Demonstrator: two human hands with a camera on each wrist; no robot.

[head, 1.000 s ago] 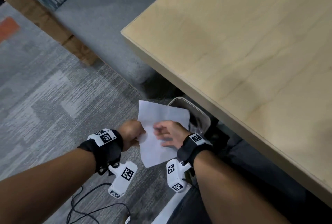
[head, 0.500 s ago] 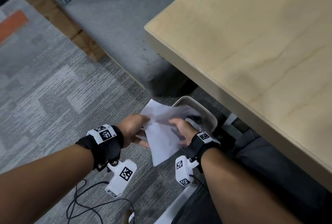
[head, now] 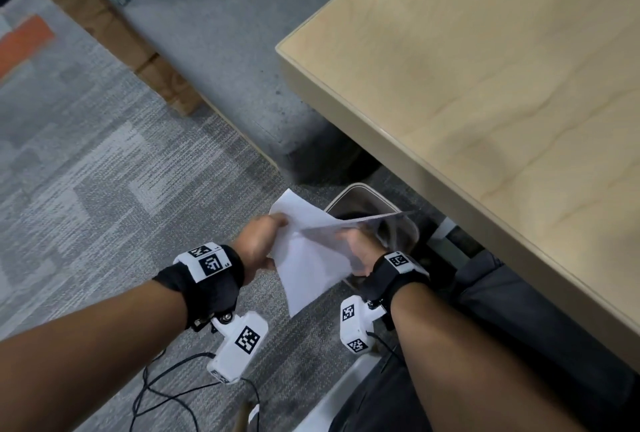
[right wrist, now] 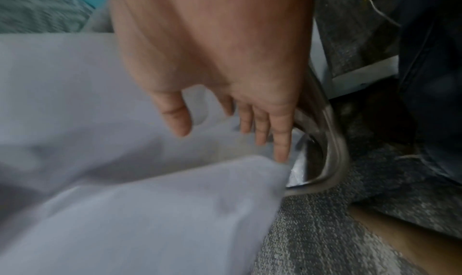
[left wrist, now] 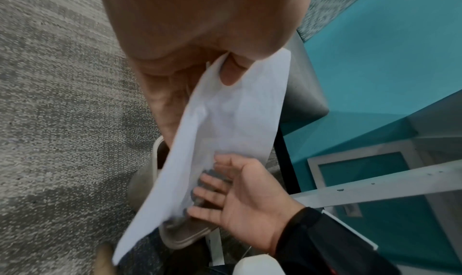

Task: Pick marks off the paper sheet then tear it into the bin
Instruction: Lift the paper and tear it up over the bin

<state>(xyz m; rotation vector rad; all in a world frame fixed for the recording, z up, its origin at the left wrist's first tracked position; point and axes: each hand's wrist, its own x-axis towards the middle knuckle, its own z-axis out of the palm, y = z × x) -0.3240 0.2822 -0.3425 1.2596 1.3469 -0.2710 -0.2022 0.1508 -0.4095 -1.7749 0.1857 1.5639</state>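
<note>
While the paper sheet (head: 308, 255) hangs bent and creased right over the bin (head: 360, 191) on the carpet beside the bench (head: 485, 102), it looks plain white, no marks I can make out. The left hand (head: 258, 244) pinches its upper edge, thumb on top. The right hand (left wrist: 247, 196) is spread, fingers (right wrist: 281, 140) straight, just touching the sheet's underside.

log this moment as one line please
left hand: pinches paper sheet | right hand: open, fingers touching sheet | bin: under sheet
</note>
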